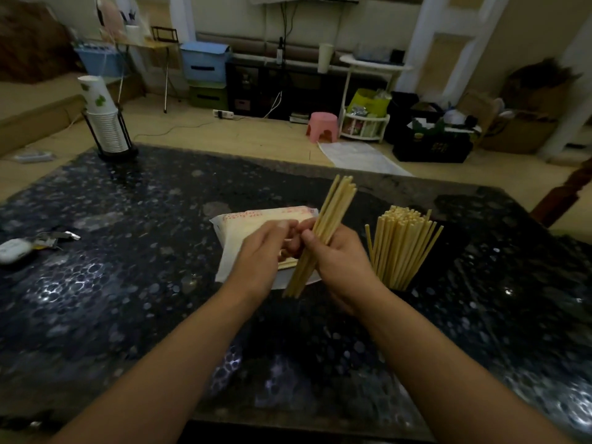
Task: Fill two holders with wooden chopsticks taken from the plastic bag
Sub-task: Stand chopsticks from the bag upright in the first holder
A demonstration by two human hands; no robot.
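Note:
My right hand (339, 264) grips a bundle of several wooden chopsticks (333, 213), tilted up to the right above the table. My left hand (262, 251) is curled beside it, its fingertips meeting the bundle and the right hand's fingers; I cannot tell whether it pinches a chopstick. Under both hands lies the white plastic bag (243, 225) with red print, more chopsticks showing at its open end. To the right, a dark holder (400, 285) stands packed with several upright chopsticks (400, 245). A second holder is not visible.
The dark speckled table (128, 299) holds a cup rack with stacked paper cups (105, 123) at the far left corner. A white case with keys (28, 245) lies at the left edge. A pink stool (323, 126) and boxes stand on the floor beyond.

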